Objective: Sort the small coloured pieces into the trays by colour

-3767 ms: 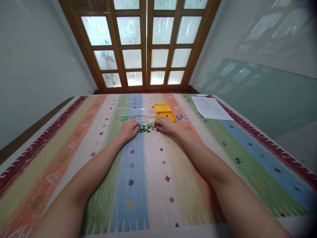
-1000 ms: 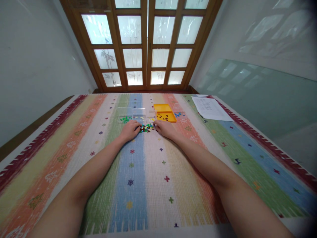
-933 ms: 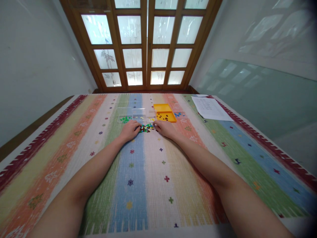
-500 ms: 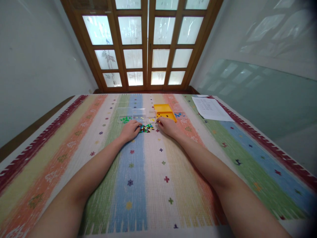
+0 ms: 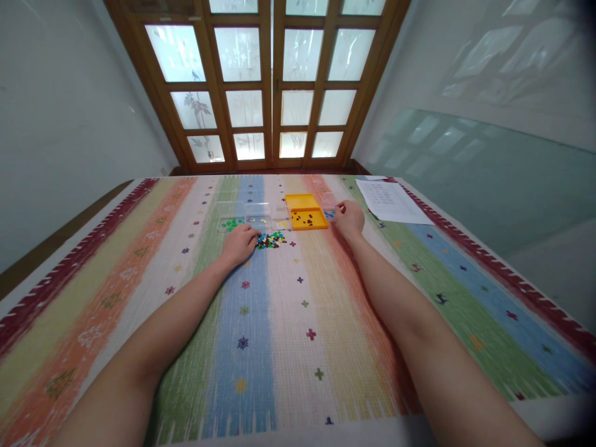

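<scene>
My left hand (image 5: 241, 243) rests on the cloth, fingertips and thumb slightly apart at the left edge of a pile of small coloured pieces (image 5: 270, 240) in blue, green, yellow and dark brown. My right hand (image 5: 350, 218) is over the right side of a clear box holding blue pieces (image 5: 329, 214). Its fingers are pinched together; anything between them is too small to make out. Between the hands lies an opened yellow box (image 5: 309, 227) with several dark brown pieces in it. Green pieces (image 5: 232, 223) lie in a clear box at the left, and yellow ones (image 5: 282, 224) in another.
A clear box with a few pale pieces (image 5: 259, 221) stands behind the pile. Printed paper sheets (image 5: 393, 202) lie at the back right. The striped tablecloth (image 5: 288, 347) covers the table, with wooden glazed doors (image 5: 272, 93) beyond its far edge.
My right hand has moved right, from the front of the yellow box to the blue pieces, uncovering the brown ones. My left hand stays by the pile. The view has shifted slightly.
</scene>
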### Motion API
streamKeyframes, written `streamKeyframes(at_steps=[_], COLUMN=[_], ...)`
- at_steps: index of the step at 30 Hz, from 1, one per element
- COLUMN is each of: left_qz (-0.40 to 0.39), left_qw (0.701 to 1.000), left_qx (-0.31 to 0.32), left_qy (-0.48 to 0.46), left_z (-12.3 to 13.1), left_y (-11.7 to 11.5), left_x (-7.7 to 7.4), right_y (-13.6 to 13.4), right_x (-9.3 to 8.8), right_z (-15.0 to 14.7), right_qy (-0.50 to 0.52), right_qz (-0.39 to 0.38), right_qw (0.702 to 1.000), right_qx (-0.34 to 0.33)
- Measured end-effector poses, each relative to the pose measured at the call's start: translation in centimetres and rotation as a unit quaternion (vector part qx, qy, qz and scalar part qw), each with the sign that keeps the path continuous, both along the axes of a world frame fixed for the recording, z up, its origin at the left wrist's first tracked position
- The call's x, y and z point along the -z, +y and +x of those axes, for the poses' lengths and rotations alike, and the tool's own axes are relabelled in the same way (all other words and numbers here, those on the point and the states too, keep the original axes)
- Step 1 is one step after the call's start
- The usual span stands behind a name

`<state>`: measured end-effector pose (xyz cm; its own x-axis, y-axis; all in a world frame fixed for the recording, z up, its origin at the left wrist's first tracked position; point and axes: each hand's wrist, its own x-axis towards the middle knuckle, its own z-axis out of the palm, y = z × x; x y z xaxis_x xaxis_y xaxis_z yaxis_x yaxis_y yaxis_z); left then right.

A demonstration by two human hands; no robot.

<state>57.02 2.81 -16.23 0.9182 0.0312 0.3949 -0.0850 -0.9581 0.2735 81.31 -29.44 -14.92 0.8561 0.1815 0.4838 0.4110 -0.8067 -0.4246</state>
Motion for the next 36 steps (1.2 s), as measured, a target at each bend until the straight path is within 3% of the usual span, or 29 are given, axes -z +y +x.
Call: streamKeyframes(at_steps=[3,8,18,25,30,36], left_qz=[-0.001,-0.003,-0.004,-0.022,-0.056,-0.065], left_qw=[1.000,0.998,0.991,0.991,0.982,0.969], left_qx=[-0.023,-0.055,-0.124,-0.132,-0.177,-0.232], left_qy=[-0.012,-0.022,0.049,0.029,-0.017,-0.052], left_z=[-0.1,-0.2,-0.5,-0.5,-0.2,0.0], left_y=[0.0,0.2,-0.3,0.0,1.3,4.4], left_x=[0.1,0.2,-1.0,-1.0,-1.2,-0.9], right_y=[-0.5,0.0,0.6,1.5,2.5,4.1], right_x=[0.6,1.2,2.1,2.1,1.6,0.7], right_z=[0.6,0.8,1.1,0.4,-0.9,-3.5], right_qy=[0.019,0.038,-0.015,-0.048,-0.054,-0.044], right_qz=[-0.001,0.004,0.044,0.060,0.075,0.059], right_qw=[1.000,0.999,0.999,0.994,0.987,0.976], right_qx=[0.018,-0.007,-0.017,-0.075,-0.134,-0.204])
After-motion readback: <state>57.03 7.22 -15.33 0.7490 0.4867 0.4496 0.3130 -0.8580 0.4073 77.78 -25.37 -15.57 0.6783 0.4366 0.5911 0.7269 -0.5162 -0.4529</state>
